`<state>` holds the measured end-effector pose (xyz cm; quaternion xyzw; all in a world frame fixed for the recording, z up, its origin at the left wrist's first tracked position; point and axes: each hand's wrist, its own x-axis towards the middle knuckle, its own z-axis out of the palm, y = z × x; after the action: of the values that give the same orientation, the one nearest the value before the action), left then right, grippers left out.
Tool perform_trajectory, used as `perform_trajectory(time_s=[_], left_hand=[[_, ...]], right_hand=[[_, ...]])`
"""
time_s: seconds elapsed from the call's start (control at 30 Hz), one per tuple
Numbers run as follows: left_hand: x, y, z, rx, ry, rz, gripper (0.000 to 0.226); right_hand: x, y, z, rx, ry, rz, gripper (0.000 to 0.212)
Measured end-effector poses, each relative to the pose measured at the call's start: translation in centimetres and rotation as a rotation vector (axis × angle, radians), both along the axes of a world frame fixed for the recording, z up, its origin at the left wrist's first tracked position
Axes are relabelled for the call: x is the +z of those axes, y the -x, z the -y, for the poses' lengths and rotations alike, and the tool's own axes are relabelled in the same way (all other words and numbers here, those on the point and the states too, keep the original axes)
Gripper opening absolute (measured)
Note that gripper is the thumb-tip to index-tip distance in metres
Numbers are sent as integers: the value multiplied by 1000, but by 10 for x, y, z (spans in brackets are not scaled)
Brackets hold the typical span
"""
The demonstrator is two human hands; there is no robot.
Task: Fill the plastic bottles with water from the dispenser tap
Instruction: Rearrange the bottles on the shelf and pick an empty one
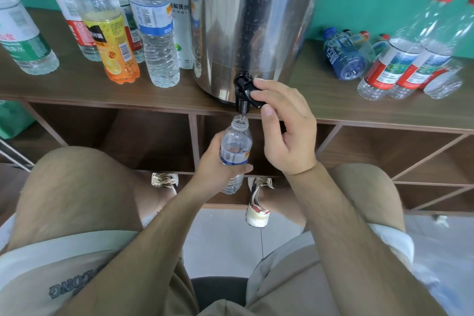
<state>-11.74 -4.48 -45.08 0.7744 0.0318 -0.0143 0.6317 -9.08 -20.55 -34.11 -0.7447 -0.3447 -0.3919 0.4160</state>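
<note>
Head view, left grip [215, 164] closed round small bottle [236, 143] at frame centre, mouth under black tap [242, 102], right grip [284, 131] pinching that tap

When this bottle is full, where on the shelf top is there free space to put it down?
Bare wood lies between the dispenser and the lying blue bottle, running to the front edge. A narrower strip runs along the shelf top in front of the upright bottles on the left. The far right is crowded with red-labelled bottles.
</note>
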Motion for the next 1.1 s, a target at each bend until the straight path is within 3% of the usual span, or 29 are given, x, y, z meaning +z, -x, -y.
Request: perform_trajectory(time_s=[1.1], left_hand=[[4, 2, 2, -2, -42, 7, 84]], right_hand=[[1, 1, 0, 10, -6, -34, 31]])
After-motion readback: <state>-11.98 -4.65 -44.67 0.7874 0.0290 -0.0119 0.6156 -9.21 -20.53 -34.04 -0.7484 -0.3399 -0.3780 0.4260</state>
